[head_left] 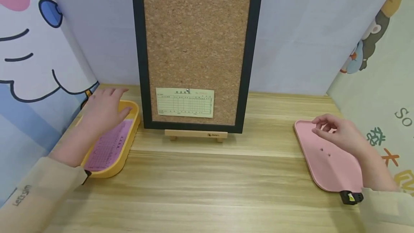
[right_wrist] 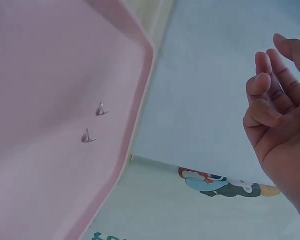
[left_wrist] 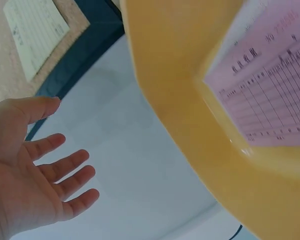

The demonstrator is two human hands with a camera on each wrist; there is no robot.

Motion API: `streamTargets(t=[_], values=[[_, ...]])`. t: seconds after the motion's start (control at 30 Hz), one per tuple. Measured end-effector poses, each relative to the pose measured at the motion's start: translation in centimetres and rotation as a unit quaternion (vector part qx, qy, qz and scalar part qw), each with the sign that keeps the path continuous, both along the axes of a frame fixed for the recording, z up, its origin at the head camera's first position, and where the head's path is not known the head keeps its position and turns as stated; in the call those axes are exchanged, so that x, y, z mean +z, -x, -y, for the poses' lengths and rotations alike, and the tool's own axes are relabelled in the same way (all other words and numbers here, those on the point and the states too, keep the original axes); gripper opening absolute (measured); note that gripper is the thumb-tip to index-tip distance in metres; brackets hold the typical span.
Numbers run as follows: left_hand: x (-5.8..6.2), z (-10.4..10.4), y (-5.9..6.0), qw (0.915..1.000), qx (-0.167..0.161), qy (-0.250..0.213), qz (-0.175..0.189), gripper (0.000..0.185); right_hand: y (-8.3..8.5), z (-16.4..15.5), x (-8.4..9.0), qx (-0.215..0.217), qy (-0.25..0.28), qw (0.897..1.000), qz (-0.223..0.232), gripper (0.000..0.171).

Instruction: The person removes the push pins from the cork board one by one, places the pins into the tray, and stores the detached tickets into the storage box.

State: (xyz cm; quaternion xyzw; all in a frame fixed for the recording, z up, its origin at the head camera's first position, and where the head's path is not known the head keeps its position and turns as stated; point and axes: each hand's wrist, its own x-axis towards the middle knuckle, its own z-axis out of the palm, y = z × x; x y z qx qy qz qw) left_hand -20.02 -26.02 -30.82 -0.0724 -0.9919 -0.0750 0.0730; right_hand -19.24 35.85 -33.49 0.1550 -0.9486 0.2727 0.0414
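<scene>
While the cork board (head_left: 196,51) stands upright on its small wooden easel (head_left: 196,134) at the back of the table (head_left: 207,186), both hands work at the trays set to either side of it. A pale yellow form (head_left: 185,102) is already pinned low on the cork, within easy reach of both hands. The left hand (head_left: 105,109) hovers over the yellow tray (head_left: 129,143), fingers spread and relaxed, gripping nothing; the left wrist view shows its open palm apart from the tray wall. Inside this tray lies a pink form (head_left: 108,146), flat and printed side up, so it can be lifted by an edge. The right hand (head_left: 339,134) hangs above the far end of the pink tray (head_left: 333,170) with fingers loosely curled; whether they pinch anything cannot be told. Two pushpins (right_wrist: 94,123) rest near each other on that tray's floor, points tilted up, just beside the hand and apart from it.
</scene>
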Motion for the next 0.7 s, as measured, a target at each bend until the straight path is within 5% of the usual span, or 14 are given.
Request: streamTargets(t=[0.3,0.7], values=[[-0.4,-1.8,-1.8,0.9943,0.002,-0.082,-0.068,0.052,-0.8,2.9,1.0,-0.003,0.023,0.997,-0.068,0.017],[-1.2,-4.7,-2.5,0.9660,-0.003,-0.199,-0.164,0.051,-1.5,8.0,2.1,-0.053,0.122,0.975,-0.178,0.017]])
